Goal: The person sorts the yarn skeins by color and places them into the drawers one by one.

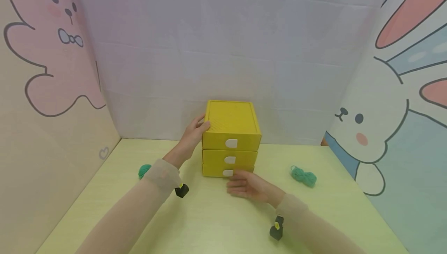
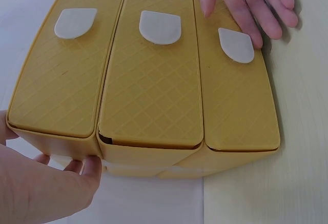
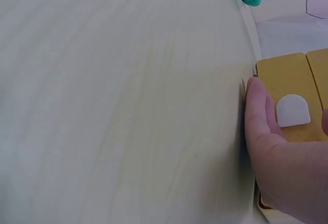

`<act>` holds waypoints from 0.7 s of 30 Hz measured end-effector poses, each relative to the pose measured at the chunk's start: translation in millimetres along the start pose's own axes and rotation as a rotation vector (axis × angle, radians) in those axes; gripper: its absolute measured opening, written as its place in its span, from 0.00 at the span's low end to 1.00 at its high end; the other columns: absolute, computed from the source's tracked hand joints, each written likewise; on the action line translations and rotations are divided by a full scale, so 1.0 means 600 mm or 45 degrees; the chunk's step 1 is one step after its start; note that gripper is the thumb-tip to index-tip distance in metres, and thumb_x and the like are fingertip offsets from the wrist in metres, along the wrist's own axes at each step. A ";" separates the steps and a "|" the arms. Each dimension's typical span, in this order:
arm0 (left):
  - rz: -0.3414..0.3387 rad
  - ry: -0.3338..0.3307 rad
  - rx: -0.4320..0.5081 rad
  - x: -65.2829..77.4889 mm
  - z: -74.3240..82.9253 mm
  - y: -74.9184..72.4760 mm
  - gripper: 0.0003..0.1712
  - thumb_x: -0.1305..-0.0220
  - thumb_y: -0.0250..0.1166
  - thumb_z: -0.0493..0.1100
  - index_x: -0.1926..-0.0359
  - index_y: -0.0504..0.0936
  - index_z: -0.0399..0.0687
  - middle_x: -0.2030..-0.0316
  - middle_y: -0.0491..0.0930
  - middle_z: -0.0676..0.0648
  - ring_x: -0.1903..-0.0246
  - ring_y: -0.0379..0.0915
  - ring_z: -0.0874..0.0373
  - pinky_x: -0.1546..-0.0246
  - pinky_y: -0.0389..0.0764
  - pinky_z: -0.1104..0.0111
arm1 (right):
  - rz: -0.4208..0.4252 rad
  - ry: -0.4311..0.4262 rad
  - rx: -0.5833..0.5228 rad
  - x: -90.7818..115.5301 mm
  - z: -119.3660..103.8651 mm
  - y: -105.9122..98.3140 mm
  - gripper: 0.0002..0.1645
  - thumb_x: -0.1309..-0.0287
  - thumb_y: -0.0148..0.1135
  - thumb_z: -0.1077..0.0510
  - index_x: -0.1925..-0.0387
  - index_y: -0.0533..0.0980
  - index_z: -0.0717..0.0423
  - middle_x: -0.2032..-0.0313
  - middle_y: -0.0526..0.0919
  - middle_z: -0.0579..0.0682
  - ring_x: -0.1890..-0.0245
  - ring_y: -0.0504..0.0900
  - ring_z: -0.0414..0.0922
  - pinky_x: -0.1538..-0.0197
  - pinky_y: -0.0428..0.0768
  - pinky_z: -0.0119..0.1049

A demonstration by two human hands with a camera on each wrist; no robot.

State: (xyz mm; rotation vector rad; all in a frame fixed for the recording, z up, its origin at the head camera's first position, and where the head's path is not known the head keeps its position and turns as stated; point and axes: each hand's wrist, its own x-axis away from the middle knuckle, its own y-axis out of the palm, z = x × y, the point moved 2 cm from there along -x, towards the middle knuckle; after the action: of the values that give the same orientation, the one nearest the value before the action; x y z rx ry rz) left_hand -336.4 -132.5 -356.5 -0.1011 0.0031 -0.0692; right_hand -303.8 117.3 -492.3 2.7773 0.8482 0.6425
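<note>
A yellow cabinet [image 1: 232, 118] with three stacked drawers stands against the back wall, all its drawers pushed in. Each drawer front carries a white rounded tab. My left hand [image 1: 191, 139] holds the cabinet's upper left side, thumb at the top edge and fingers along the side wall. Low in front of the cabinet is my right hand [image 1: 253, 186], its fingers extended beside the bottom drawer [image 2: 238, 101] and its white tab [image 1: 227, 173]. In the right wrist view, that hand lies along the lower edge of the drawer front; whether it touches is unclear.
A green ball of yarn [image 1: 143, 169] sits on the table at the left, partly hidden by the left forearm. To the right lies a twisted green yarn skein [image 1: 304, 176]. Walls with a pink bear [image 1: 63, 52] and a white rabbit [image 1: 370, 129] flank the pale table.
</note>
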 end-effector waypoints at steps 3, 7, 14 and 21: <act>-0.002 0.001 0.001 0.001 0.000 0.000 0.39 0.17 0.55 0.57 0.14 0.52 0.61 0.21 0.59 0.42 0.23 0.59 0.42 0.21 0.58 0.46 | -0.005 0.019 -0.046 -0.007 0.002 0.005 0.39 0.16 0.48 0.48 0.25 0.58 0.78 0.29 0.69 0.75 0.31 0.77 0.65 0.28 0.76 0.53; 0.001 -0.002 0.005 0.001 -0.001 0.001 0.39 0.17 0.55 0.57 0.14 0.51 0.61 0.21 0.59 0.41 0.23 0.60 0.42 0.21 0.58 0.45 | -0.030 0.038 -0.082 -0.017 0.005 0.011 0.39 0.17 0.49 0.46 0.25 0.60 0.76 0.30 0.71 0.74 0.32 0.77 0.65 0.28 0.75 0.53; 0.004 0.007 0.001 0.002 0.000 0.000 0.38 0.17 0.54 0.56 0.14 0.52 0.61 0.21 0.59 0.41 0.24 0.61 0.42 0.21 0.60 0.46 | -0.037 0.073 -0.115 -0.027 0.007 0.016 0.42 0.17 0.50 0.43 0.25 0.61 0.76 0.30 0.73 0.72 0.31 0.77 0.65 0.28 0.75 0.54; 0.004 0.011 0.000 0.002 -0.001 -0.001 0.38 0.17 0.54 0.57 0.14 0.52 0.62 0.21 0.60 0.41 0.24 0.61 0.42 0.22 0.62 0.46 | -0.030 0.083 -0.110 -0.031 0.007 0.017 0.42 0.18 0.50 0.42 0.26 0.63 0.76 0.31 0.74 0.71 0.31 0.78 0.63 0.29 0.76 0.52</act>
State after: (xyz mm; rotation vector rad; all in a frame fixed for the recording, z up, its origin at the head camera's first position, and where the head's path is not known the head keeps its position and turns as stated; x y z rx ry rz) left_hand -335.3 -133.3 -356.9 -0.1010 0.0117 -0.0662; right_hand -310.5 98.4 -499.8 2.6792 0.8430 0.7508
